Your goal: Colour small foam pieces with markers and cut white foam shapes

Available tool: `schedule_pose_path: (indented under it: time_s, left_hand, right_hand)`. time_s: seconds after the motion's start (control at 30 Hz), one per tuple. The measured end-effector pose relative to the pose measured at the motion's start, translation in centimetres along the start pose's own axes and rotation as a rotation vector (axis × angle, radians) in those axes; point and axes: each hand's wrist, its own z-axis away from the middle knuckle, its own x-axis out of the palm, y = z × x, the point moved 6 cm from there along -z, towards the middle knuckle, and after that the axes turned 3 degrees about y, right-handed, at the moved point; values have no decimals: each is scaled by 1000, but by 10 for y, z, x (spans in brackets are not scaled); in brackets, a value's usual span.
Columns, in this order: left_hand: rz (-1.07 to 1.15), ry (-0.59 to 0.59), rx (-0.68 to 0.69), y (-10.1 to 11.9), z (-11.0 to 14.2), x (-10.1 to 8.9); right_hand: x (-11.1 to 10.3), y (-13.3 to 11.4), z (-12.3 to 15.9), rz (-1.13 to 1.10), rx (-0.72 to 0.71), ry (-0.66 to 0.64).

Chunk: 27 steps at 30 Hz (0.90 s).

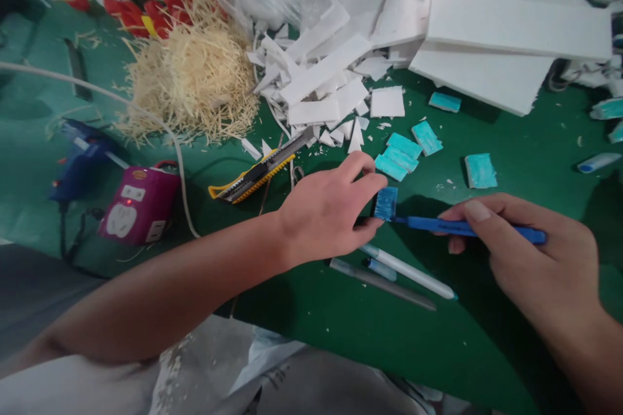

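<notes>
R grip [540, 253]: pinching blu pen [452, 226] | L grip [328, 207]: pinching blu pc [387, 202] | tip at pc edge

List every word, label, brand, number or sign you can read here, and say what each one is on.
None can be read for certain.
Blue marker in the right hand: faint dark marking along the barrel, too small to read.
Magenta power box: an orange-yellow sticker on top, too blurred to read.
Blue glue gun: a pale strip on its side, with nothing readable.
</notes>
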Motion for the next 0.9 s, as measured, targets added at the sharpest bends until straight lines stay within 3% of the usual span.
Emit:
schedule_pose_path:
  time_s: [0.3, 0.43, 0.67, 0.9]
  left_hand:
    - [-1, -14, -15, 0, 0, 0]
    - [-5, -10, -17, 0, 0, 0]
    - [-2, -13, -10, 0, -1, 1]
    - [1, -11, -11, -1, 0, 0]
  right_hand:
    - [1, 3, -2, 2, -38, 9]
    - [-2, 2, -2, 9, -33, 73]
    - [-1, 8, -1, -33, -106, 32]
    - [0, 5, 0, 29, -43, 19]
